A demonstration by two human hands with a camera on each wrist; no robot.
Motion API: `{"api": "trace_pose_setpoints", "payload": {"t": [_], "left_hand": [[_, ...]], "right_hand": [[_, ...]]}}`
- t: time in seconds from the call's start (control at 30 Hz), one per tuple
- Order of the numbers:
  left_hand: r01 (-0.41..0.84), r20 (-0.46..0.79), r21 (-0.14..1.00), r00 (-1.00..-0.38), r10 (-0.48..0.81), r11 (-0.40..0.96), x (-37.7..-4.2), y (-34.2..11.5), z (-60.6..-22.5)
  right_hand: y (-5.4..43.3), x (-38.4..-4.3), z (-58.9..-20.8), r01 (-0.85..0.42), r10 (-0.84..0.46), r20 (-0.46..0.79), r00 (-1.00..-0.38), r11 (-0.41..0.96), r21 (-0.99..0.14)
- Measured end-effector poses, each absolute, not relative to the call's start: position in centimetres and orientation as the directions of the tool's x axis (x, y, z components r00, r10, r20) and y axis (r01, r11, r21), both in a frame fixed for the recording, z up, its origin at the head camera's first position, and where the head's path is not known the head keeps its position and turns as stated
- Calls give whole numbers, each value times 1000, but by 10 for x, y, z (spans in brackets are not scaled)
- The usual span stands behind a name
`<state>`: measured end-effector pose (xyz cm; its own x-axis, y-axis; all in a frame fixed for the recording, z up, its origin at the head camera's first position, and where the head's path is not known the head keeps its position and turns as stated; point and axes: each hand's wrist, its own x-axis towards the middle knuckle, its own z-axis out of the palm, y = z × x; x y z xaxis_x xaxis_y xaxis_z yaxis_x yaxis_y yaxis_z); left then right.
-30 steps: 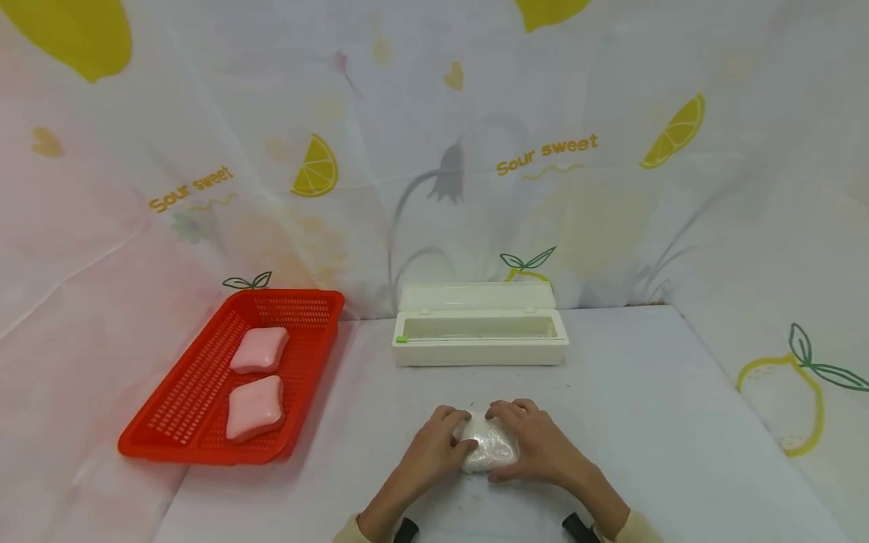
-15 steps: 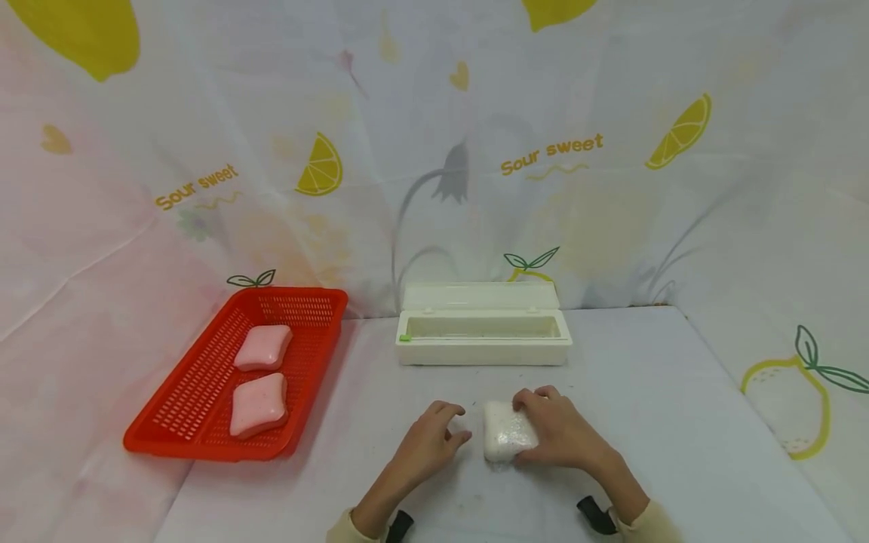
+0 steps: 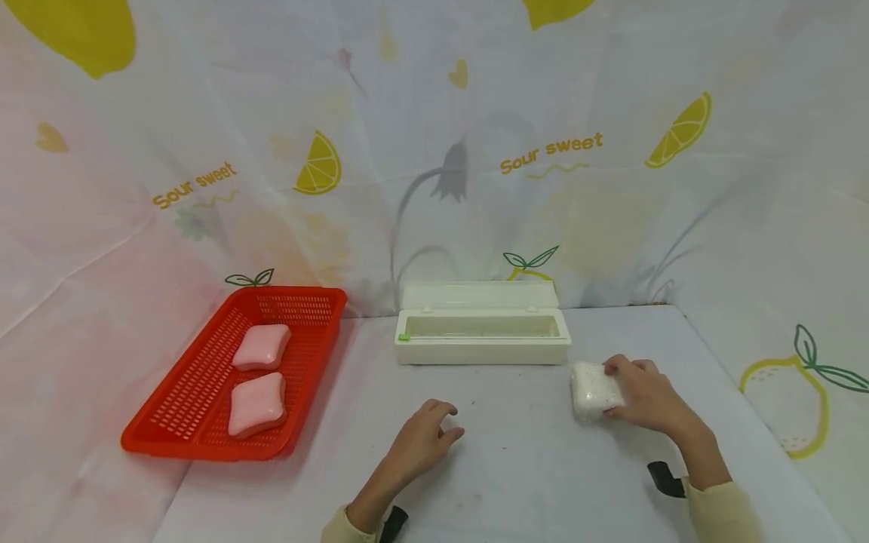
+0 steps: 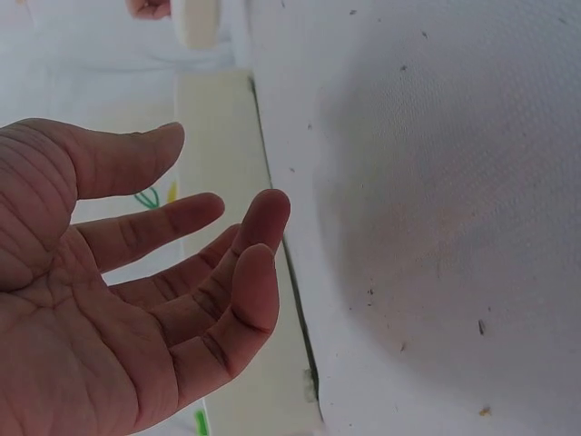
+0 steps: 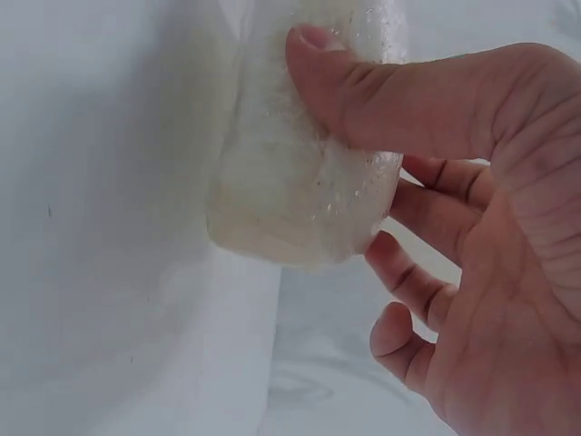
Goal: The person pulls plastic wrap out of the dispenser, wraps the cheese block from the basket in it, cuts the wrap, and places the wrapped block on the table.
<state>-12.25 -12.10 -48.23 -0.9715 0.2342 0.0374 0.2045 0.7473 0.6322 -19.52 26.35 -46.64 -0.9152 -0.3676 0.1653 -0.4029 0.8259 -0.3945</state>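
Observation:
My right hand holds a white soap bar wrapped in clear film, to the right of the white box. In the right wrist view, the thumb lies on one side of the wrapped soap bar and other fingers are behind it; the film looks wrinkled and shiny. My left hand hovers at the front middle of the table with fingers loosely bent. Nothing sits between the fingers of the left hand in the left wrist view.
A white cling film dispenser box with its lid raised and a green slider stands at the back middle. At the left is a red perforated basket holding two pink soap bars. A printed cloth hangs behind the table.
Both hands were on the wrapped soap bar; the left let go and moved slightly left. My right hand has carried the bar to the right and farther back.

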Motion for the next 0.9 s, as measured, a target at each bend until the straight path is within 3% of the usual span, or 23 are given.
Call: {"api": "trace_pose_setpoints", "payload": {"t": [0.43,0.7,0.8,0.9], "left_hand": [[188,41,602,-978,206,776,-127,-125,-487],[191,74,538,-981,179,821,-140,-132,-483],[193,141,474,-980,142,859,-153,-140,-475],[214,284,368,-953,110,905,-171,-150,-463]], "right_hand": [[282,-204,-482,-314,-324,61,-944,827,-467],[278,-203,-474,-338,-350,72,-934,800,-495],[270,-201,-465,-373,-383,89,-919,776,-509],[260,-202,-455,-429,-424,136,-895,736,-524]]}}
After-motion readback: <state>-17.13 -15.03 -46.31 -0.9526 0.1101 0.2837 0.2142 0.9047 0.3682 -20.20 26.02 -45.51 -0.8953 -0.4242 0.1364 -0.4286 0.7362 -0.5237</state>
